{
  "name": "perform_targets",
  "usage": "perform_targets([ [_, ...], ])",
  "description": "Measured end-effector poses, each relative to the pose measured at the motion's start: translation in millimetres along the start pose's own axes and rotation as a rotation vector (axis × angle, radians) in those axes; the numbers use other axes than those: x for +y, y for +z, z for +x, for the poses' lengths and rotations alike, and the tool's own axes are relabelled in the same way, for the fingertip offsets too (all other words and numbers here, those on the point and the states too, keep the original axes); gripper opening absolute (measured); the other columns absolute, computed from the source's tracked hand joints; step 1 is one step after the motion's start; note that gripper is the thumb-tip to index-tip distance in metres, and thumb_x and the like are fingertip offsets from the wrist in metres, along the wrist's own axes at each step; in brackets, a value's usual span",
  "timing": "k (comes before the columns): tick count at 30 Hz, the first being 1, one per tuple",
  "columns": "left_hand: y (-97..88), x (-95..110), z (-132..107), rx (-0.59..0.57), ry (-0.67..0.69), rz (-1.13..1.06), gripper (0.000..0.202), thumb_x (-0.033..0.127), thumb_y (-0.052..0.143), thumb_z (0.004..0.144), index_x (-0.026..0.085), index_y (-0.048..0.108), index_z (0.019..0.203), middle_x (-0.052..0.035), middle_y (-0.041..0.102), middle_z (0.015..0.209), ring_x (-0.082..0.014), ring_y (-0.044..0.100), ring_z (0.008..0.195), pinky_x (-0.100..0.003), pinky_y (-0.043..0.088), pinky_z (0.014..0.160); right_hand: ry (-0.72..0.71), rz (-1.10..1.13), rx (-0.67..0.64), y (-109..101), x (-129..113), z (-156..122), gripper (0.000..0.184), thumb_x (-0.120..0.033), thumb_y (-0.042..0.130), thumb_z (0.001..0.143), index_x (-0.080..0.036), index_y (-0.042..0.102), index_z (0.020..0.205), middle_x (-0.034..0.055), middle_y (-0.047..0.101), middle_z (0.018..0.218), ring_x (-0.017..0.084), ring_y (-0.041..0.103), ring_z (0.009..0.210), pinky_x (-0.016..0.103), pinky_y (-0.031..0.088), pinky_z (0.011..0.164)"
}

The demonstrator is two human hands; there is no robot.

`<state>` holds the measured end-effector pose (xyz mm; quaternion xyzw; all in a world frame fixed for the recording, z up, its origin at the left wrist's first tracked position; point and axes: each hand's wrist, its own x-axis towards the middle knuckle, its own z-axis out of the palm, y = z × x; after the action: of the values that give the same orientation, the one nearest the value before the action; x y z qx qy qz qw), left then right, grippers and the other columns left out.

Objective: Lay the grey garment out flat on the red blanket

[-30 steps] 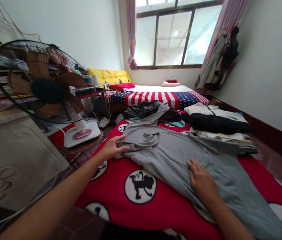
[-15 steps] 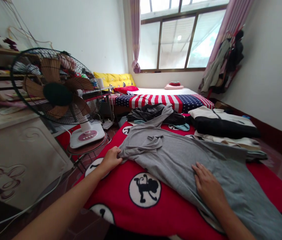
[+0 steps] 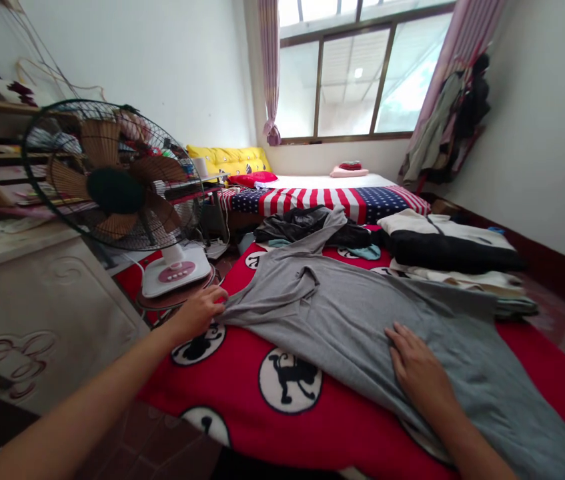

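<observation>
Evidently the left hand (image 3: 203,312) pinches the grey garment (image 3: 357,313) spread on the red blanket (image 3: 242,383); the right hand (image 3: 419,370) lies flat atop, clasping nothing. Lopsided tugging could skew it.

Everything's sitting on a red blanket (image 3: 235,380) printed with pale circles (image 3: 291,380), each with a black monkey; no clue what's underneath it. A grey shirt (image 3: 352,313) is spread right across it, kinda rumpled at the left end, so use that as your reference. On the near side of the shirt it's red fabric and monkeys, some circles partly covered. Just past its far sleeve there's a messy heap of dark clothes (image 3: 297,225), with light blue cloth (image 3: 366,252) poking out underneath. Beyond the shirt's right half is a folded stack (image 3: 477,281), black-and-white garment (image 3: 455,250) on top, paler stuff below.
</observation>
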<state>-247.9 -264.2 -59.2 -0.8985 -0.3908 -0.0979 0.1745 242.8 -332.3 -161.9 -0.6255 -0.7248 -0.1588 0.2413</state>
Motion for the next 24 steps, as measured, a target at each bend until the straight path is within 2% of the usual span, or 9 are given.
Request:
perform_targets([
  [2, 4.0, 5.2, -12.5, 0.008, -0.118, -0.046, 0.033, -0.004, 0.045, 0.069, 0.019, 0.066, 0.079, -0.0086, 0.061, 0.114, -0.0250, 0.052, 0.114, -0.041, 0.044, 0.099, 0.018, 0.018, 0.002, -1.0, 0.1, 1.3, 0.042, -0.022, 0.034, 0.090, -0.009, 0.063, 0.117, 0.0174, 0.059, 0.128, 0.030, 0.053, 0.121, 0.046, 0.044, 0.101],
  [5, 2.1, 20.4, -16.7, 0.089, -0.242, -0.181, 0.037, 0.006, 0.048, 0.077, 0.019, 0.064, 0.108, -0.0099, 0.059, 0.123, -0.0250, 0.051, 0.118, -0.042, 0.040, 0.104, 0.043, 0.111, 0.006, -9.8, -8.0, 6.3, 0.038, -0.025, 0.036, 0.089, -0.011, 0.066, 0.108, 0.0173, 0.061, 0.123, 0.030, 0.056, 0.116, 0.047, 0.044, 0.099],
  [8, 2.7, 38.2, -6.3, 0.086, -0.279, -0.325, 0.048, 0.028, 0.055, 0.086, 0.017, 0.050, 0.133, -0.0115, 0.056, 0.133, -0.0246, 0.049, 0.124, -0.041, 0.036, 0.108, 0.058, 0.289, -0.073, -27.8, -34.7, 13.1, 0.033, -0.036, 0.041, 0.091, -0.018, 0.069, 0.095, 0.0119, 0.064, 0.111, 0.026, 0.061, 0.104, 0.042, 0.047, 0.093],
  [10, 7.9, 45.2, 4.4, 0.059, -0.319, -0.392, 0.061, 0.040, 0.059, 0.085, 0.015, 0.044, 0.139, -0.0142, 0.052, 0.139, -0.0263, 0.047, 0.127, -0.042, 0.034, 0.109, 0.074, 0.373, -0.171, -40.7, -60.5, 16.3, 0.033, -0.043, 0.044, 0.091, -0.022, 0.068, 0.093, 0.0081, 0.065, 0.103, 0.024, 0.062, 0.096, 0.038, 0.048, 0.087],
  [13, 16.9, 43.9, 19.6, 0.032, -0.409, -0.475, 0.057, 0.042, 0.063, 0.081, 0.016, 0.054, 0.131, -0.0144, 0.058, 0.132, -0.0279, 0.053, 0.122, -0.041, 0.038, 0.104, 0.098, 0.394, -0.307, -53.6, -94.7, 18.4, 0.030, -0.047, 0.053, 0.086, -0.024, 0.067, 0.097, 0.0056, 0.066, 0.095, 0.024, 0.063, 0.087, 0.037, 0.047, 0.079],
  [15, 17.9, 38.0, 26.8, -0.004, -0.437, -0.560, 0.037, 0.037, 0.062, 0.081, 0.018, 0.068, 0.111, -0.0106, 0.069, 0.112, -0.0254, 0.062, 0.105, -0.035, 0.044, 0.093, 0.094, 0.406, -0.355, -56.8, -107.2, 18.5, 0.024, -0.042, 0.058, 0.083, -0.022, 0.067, 0.092, 0.0053, 0.066, 0.091, 0.024, 0.063, 0.084, 0.036, 0.045, 0.076],
  [17, 13.0, 31.9, 30.3, -0.014, -0.443, -0.678, 0.023, 0.035, 0.060, 0.080, 0.017, 0.072, 0.086, -0.0061, 0.071, 0.087, -0.0208, 0.064, 0.084, -0.029, 0.046, 0.078, 0.079, 0.480, -0.349, -58.3, -111.7, 17.9, 0.017, -0.036, 0.056, 0.083, -0.021, 0.065, 0.084, 0.0051, 0.066, 0.089, 0.023, 0.062, 0.084, 0.034, 0.044, 0.077],
  [19, 4.3, 26.8, 29.6, 0.009, -0.467, -0.846, 0.028, 0.040, 0.058, 0.080, 0.015, 0.069, 0.074, -0.0029, 0.066, 0.073, -0.0170, 0.059, 0.072, -0.026, 0.044, 0.068, 0.081, 0.609, -0.322, -60.6, -111.9, 16.6, 0.018, -0.035, 0.051, 0.085, -0.020, 0.062, 0.082, 0.0046, 0.066, 0.088, 0.021, 0.062, 0.084, 0.031, 0.044, 0.077],
  [24, -10.6, 14.8, 14.3, 0.017, -0.627, -1.284, 0.043, 0.058, 0.058, 0.077, 0.015, 0.061, 0.074, 0.0001, 0.060, 0.068, -0.0144, 0.052, 0.065, -0.024, 0.041, 0.061, 0.107, 0.738, -0.390, -74.5, -112.5, 11.8, 0.020, -0.037, 0.049, 0.085, -0.020, 0.059, 0.083, 0.0006, 0.063, 0.075, 0.017, 0.057, 0.070, 0.027, 0.041, 0.067],
])
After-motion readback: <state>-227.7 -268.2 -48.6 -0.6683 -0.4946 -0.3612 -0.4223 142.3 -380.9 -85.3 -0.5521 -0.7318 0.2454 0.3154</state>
